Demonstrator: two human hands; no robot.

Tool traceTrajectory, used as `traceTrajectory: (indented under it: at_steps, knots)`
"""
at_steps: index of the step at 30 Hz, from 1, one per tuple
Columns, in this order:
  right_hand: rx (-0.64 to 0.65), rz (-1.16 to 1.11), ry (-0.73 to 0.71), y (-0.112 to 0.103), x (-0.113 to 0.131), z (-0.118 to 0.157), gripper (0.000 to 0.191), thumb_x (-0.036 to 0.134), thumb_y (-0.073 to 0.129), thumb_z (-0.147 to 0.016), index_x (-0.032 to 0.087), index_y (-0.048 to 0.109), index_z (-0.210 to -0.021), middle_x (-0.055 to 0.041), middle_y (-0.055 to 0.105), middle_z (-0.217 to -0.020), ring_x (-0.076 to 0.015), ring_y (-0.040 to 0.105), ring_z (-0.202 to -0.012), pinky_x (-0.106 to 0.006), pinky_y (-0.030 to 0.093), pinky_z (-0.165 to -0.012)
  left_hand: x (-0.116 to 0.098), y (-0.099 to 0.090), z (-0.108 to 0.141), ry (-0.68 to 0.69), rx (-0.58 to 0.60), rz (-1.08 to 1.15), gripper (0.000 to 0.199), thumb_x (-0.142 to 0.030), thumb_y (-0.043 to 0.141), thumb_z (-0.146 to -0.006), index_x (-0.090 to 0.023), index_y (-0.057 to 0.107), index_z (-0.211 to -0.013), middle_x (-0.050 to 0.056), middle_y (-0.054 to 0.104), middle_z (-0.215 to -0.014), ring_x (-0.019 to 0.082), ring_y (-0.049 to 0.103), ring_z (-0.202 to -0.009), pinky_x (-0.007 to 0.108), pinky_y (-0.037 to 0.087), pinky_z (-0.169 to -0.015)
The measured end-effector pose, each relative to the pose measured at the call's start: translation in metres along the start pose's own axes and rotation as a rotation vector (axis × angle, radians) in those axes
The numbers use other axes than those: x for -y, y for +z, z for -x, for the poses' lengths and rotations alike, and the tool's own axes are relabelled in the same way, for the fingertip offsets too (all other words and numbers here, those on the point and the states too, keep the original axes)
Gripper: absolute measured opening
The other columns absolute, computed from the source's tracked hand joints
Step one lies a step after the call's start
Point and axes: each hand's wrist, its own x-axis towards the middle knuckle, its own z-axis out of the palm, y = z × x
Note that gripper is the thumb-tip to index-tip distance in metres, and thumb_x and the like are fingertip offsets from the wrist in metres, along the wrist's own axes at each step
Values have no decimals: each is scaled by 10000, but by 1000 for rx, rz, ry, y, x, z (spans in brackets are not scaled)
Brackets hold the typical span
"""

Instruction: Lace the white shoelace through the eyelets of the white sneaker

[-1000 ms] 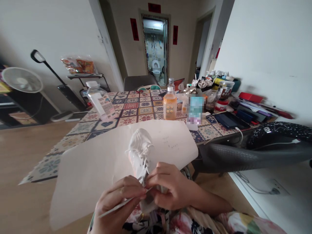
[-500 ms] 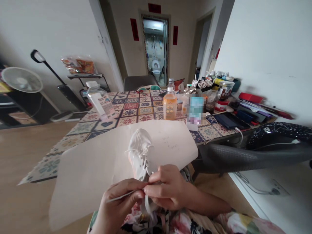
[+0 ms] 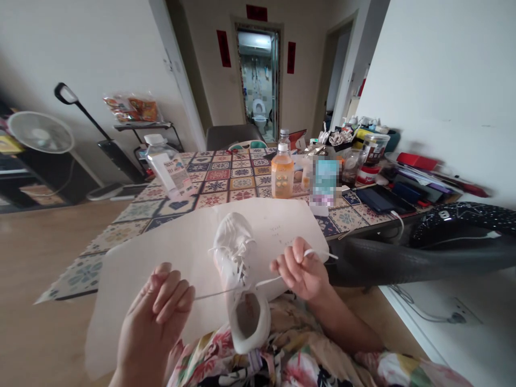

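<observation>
A white lace-up shoe point(image 3: 235, 236) lies with its toe pointing away and its opening toward me, partly on a large white sheet of paper point(image 3: 161, 242). My left hand point(image 3: 167, 301), left of the shoe, is closed on one end of the white shoelace point(image 3: 213, 294). On the other side, my right hand point(image 3: 302, 269) grips the opposite end, whose tip sticks out past the fingers. Between the hands the lace runs nearly straight across the shoe, just in front of its opening. The shoe's heel rests near my floral clothing point(image 3: 294, 344).
The patterned tablecloth point(image 3: 217, 185) bears an orange drink bottle point(image 3: 282, 174) and a clear bottle point(image 3: 169, 169) with a white cap. At the right lie a tablet point(image 3: 385, 200) and several jars and papers. A dark chair point(image 3: 374, 258) stands at the right.
My hands have moved apart from the shoe's opening, left to the left and right to the right and up. The lace is now stretched between them, and the opening is uncovered.
</observation>
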Motion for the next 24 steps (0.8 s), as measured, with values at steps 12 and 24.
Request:
traceTrajectory:
  at_steps: [12,24]
  knots:
    - [427,451,327,-33,15,-3,361,478,643,-909,176,584,-719,9,554,-665,-117,480,-575,-240,365,-544,-15,-59,-19,49,369,-1011,291,-453,627,-861,-201,711,-981,-67,348,-501,92,317,-443,186,244,-447]
    - [457,1144,440,-14,25,-2,241,329,537,-999,154,660,-887,-2,645,-770,-121,561,-680,-214,403,-646,1,-42,-14,-81,598,-1569,311,-443,533,-872,-193,718,-852,-77,381,-482,109,331,-449,209,223,-446]
